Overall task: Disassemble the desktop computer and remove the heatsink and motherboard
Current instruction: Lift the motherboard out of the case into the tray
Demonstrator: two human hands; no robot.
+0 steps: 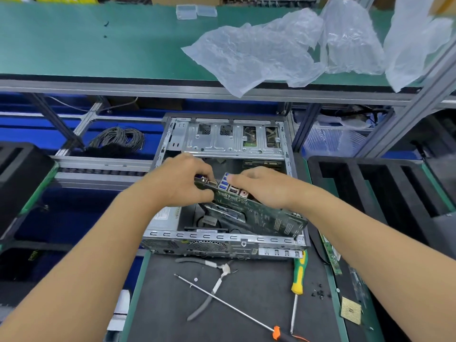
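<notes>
While both hands hold its far, port-lined edge, the motherboard [256, 213] tilts up out of the open case [222, 240].
Left hand [182, 183] pinches the port corner; right hand [261, 188] curls over the edge, board's long axis sloping toward the near-right rim.

Both hands [180, 183] [259, 188] gripping tilted motherboard [261, 215] above open case [222, 239]

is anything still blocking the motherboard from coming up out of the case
Nothing visible does. The motherboard is already tilted up, gripped by the left hand and right hand at its port end. Its near corner sits over the case rear rim, and the top opening above it is open.
</notes>
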